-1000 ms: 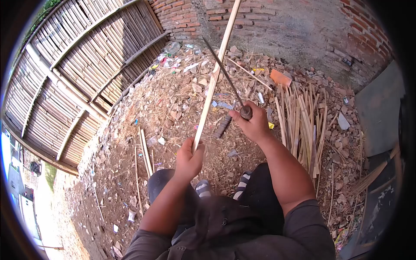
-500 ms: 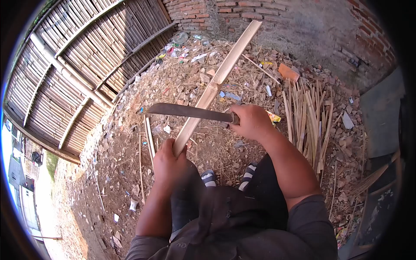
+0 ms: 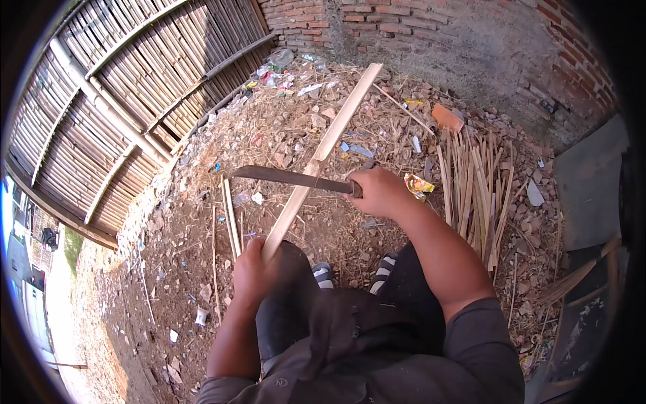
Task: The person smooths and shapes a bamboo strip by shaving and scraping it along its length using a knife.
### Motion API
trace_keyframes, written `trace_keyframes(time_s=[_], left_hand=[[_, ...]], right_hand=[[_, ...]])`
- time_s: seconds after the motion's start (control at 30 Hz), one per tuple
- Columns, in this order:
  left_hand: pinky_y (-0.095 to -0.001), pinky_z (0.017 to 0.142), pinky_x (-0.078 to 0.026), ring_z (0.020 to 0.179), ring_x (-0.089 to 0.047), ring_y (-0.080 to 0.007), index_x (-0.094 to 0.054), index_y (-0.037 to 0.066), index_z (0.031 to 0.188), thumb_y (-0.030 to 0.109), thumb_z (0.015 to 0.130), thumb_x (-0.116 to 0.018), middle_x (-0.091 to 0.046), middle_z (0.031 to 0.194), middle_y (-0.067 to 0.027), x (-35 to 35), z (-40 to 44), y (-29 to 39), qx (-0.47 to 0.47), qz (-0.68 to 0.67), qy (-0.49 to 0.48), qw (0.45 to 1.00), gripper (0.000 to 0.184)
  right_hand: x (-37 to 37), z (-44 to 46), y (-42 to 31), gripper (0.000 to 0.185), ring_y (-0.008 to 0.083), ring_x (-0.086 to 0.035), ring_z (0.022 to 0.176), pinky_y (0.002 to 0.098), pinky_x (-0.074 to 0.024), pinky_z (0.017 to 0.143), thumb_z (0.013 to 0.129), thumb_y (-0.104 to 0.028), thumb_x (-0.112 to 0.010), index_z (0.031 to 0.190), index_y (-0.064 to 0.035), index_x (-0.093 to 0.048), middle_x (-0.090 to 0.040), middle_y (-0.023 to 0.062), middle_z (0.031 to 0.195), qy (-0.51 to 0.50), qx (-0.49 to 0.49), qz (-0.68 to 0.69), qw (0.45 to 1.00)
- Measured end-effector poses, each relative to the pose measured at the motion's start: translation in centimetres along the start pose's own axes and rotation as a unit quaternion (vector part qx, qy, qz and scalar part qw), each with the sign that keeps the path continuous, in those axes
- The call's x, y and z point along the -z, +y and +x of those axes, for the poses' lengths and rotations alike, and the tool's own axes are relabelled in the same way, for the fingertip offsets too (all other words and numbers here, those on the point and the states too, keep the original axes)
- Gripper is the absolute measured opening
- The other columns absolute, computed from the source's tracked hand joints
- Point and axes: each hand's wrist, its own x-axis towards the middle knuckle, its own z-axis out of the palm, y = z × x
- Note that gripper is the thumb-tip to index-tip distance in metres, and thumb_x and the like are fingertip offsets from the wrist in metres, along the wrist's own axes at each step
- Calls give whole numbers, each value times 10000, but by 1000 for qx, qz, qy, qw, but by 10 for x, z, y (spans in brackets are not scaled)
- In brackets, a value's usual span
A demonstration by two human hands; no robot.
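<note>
A long split piece of bamboo [image 3: 343, 121] slants up and away from me, its near end gripped by my left hand [image 3: 252, 275]. My right hand [image 3: 377, 192] is closed round the handle of a machete [image 3: 289, 176]. The dark blade points left and lies across the bamboo near its joint, just below the middle. Whether the edge bites into the bamboo I cannot tell. Both hands are in front of my knees, and the fingers of my left hand are partly hidden.
Thin bamboo strips [image 3: 474, 195] lie piled on the right. A few more strips [image 3: 231, 212] lie left of the bamboo. Rubble and litter cover the ground. A bamboo fence [image 3: 128, 101] stands left, a brick wall [image 3: 437, 40] behind, and a grey panel [image 3: 592, 182] at right.
The bamboo has come down and nearer, its far end lower. The machete blade now crosses it closer to the joint. My left hand has moved slightly left and down.
</note>
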Motion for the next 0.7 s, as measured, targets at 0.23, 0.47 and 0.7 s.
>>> trace_keyframes(time_s=[0.23, 0.47, 0.7], left_hand=[[-510, 723, -521, 809, -678, -429, -646, 22, 1002, 288, 876, -751, -683, 847, -216, -29, -12, -29, -47, 32, 39, 998, 312], [-514, 739, -523, 822, -677, -434, -638, 31, 1029, 292, 878, -750, -688, 861, -214, -30, -4, -26, -15, 44, -6, 999, 322], [-525, 794, -530, 885, -685, -431, -654, 31, 1035, 310, 873, -736, -706, 920, -222, -29, -6, -19, 24, 51, -7, 998, 333]], right_hand=[[-31, 4, 18, 259, 379, -698, 802, 498, -554, 726, 814, -332, -765, 923, -110, -688, -703, 135, 804, -49, -15, 17, 999], [-27, 0, -10, 201, 373, -714, 839, 512, -559, 754, 808, -255, -720, 923, -98, -670, -712, 146, 845, -104, -3, -81, 991], [-30, 9, 26, 242, 396, -697, 769, 506, -551, 706, 848, -308, -738, 962, -97, -707, -702, 156, 781, -21, -25, 0, 999]])
